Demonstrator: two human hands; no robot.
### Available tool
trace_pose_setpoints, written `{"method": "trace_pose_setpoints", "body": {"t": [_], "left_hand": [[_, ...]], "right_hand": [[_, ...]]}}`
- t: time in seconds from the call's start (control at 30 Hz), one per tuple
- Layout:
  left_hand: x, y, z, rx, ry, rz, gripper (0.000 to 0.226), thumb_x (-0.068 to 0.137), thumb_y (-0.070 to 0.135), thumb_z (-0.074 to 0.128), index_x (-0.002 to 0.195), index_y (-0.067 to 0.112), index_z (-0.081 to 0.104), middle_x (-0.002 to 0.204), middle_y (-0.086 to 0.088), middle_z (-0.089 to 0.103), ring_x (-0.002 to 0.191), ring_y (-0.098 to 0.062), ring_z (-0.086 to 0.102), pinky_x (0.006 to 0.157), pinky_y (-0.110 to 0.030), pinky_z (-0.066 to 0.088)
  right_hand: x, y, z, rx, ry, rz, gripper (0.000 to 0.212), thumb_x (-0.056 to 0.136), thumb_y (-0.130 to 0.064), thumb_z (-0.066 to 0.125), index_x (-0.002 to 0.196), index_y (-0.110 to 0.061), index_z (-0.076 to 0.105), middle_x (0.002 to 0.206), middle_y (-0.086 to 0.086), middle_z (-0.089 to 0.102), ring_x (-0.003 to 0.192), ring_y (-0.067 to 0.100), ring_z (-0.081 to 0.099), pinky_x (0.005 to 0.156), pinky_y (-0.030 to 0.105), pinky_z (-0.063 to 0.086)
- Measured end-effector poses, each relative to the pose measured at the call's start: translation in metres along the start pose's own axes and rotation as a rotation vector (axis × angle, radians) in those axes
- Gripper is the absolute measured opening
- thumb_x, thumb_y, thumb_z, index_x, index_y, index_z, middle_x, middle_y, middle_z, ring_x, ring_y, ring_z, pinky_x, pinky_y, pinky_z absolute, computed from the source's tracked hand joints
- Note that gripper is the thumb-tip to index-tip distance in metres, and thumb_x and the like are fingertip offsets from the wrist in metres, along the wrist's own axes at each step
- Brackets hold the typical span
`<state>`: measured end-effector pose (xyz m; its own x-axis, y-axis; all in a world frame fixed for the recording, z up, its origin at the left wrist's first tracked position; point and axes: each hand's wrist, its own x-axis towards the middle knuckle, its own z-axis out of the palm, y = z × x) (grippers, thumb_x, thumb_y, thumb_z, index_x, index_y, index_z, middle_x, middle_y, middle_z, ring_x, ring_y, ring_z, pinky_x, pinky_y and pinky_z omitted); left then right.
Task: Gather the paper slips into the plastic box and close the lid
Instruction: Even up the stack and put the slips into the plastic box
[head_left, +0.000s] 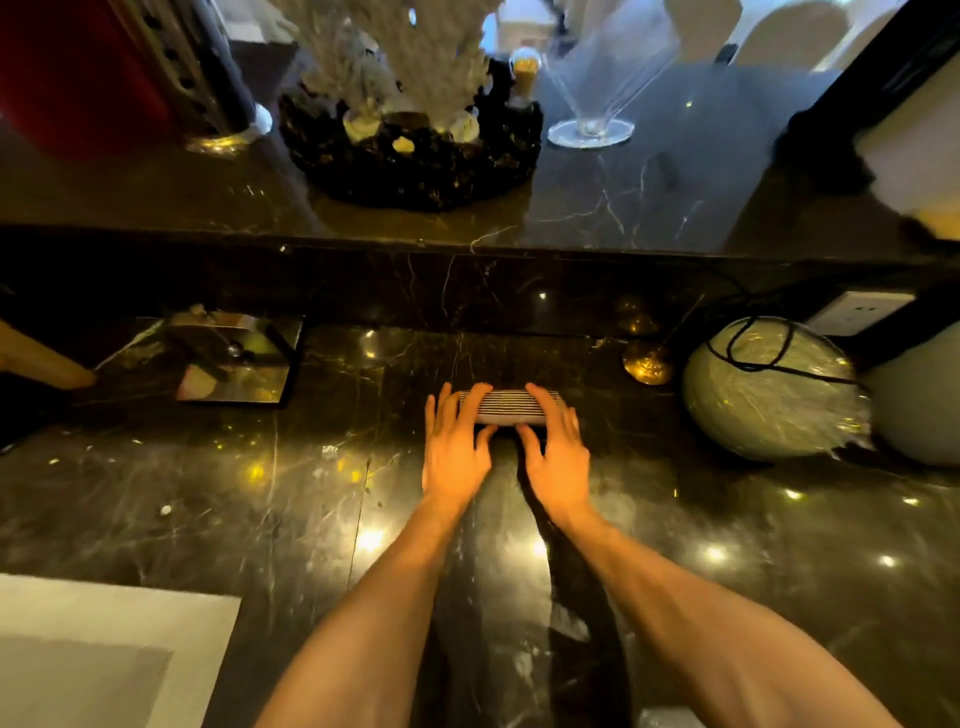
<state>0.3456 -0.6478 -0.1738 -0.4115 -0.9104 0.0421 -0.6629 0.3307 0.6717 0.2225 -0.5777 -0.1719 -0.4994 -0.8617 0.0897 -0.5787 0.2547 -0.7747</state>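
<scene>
A small ribbed plastic box (508, 406) lies on the dark marble counter (260, 493), lid down on top. My left hand (457, 447) grips its left end, fingers spread over the ribbed lid and thumb at the front edge. My right hand (553, 449) holds the right end the same way. No loose paper slips show on the counter; the box's inside is hidden.
A mirrored square tray (236, 358) sits to the left, a pale round vase (774, 387) with a black cord to the right, and a brass disc (647, 366) beside it. A raised ledge behind carries a coral ornament (410, 114) and a glass (592, 124). White paper (88, 654) lies front left.
</scene>
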Motion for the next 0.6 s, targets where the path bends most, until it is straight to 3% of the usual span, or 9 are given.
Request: {"method": "trace_pose_setpoints", "body": {"t": [0.2,0.3,0.37,0.43,0.5,0.6], "left_hand": [[-0.061,0.003,-0.023,-0.102,-0.038,-0.053,0.053,0.08,0.003,0.068,0.131,0.013,0.058,0.132,-0.016,0.056,0.131,-0.034,0.047,0.111,-0.041,0.036],[-0.108,0.021,-0.03,0.055,-0.108,-0.155,0.055,0.083,0.008,0.066,0.135,0.02,0.051,0.153,-0.016,0.034,0.146,-0.032,0.027,0.116,-0.036,0.029],[-0.128,0.033,-0.044,0.263,-0.148,-0.159,0.058,0.082,0.017,0.068,0.136,0.02,0.046,0.159,-0.018,0.016,0.151,-0.034,0.009,0.121,-0.037,0.016],[-0.14,0.047,-0.066,0.372,-0.209,-0.063,0.06,0.082,0.023,0.066,0.136,0.013,0.043,0.154,-0.017,0.024,0.149,-0.034,0.013,0.123,-0.04,0.004],[-0.156,0.065,-0.09,0.31,-0.299,0.035,0.058,0.086,0.026,0.062,0.137,0.011,0.038,0.141,-0.013,0.044,0.136,-0.03,0.039,0.119,-0.039,0.019],[-0.183,0.09,-0.125,-0.101,-0.258,-0.016,0.058,0.088,0.023,0.063,0.136,0.022,0.032,0.127,-0.005,0.053,0.11,-0.025,0.057,0.091,-0.04,0.05]], "right_hand": [[-0.033,-0.008,-0.04,-0.096,-0.289,0.044,0.048,0.084,-0.028,0.072,0.128,-0.02,0.057,0.125,0.001,0.061,0.118,0.025,0.057,0.096,0.038,0.046],[-0.067,-0.018,-0.058,-0.179,-0.413,0.098,0.052,0.079,-0.029,0.078,0.126,-0.018,0.059,0.121,0.003,0.063,0.115,0.023,0.059,0.094,0.03,0.041],[-0.086,-0.034,-0.069,-0.243,-0.513,0.061,0.057,0.081,-0.03,0.077,0.132,-0.015,0.057,0.13,0.007,0.062,0.122,0.024,0.056,0.1,0.027,0.038],[-0.094,-0.058,-0.083,-0.349,-0.6,-0.05,0.057,0.086,-0.033,0.071,0.137,-0.017,0.053,0.136,0.007,0.058,0.126,0.026,0.054,0.105,0.033,0.039],[-0.1,-0.086,-0.101,-0.502,-0.646,-0.216,0.052,0.088,-0.033,0.065,0.137,-0.024,0.049,0.133,0.004,0.056,0.122,0.028,0.057,0.099,0.041,0.046],[-0.114,-0.127,-0.129,-0.545,-0.591,-0.367,0.056,0.089,-0.03,0.063,0.141,-0.033,0.041,0.134,-0.003,0.054,0.123,0.021,0.056,0.096,0.042,0.049]]}}
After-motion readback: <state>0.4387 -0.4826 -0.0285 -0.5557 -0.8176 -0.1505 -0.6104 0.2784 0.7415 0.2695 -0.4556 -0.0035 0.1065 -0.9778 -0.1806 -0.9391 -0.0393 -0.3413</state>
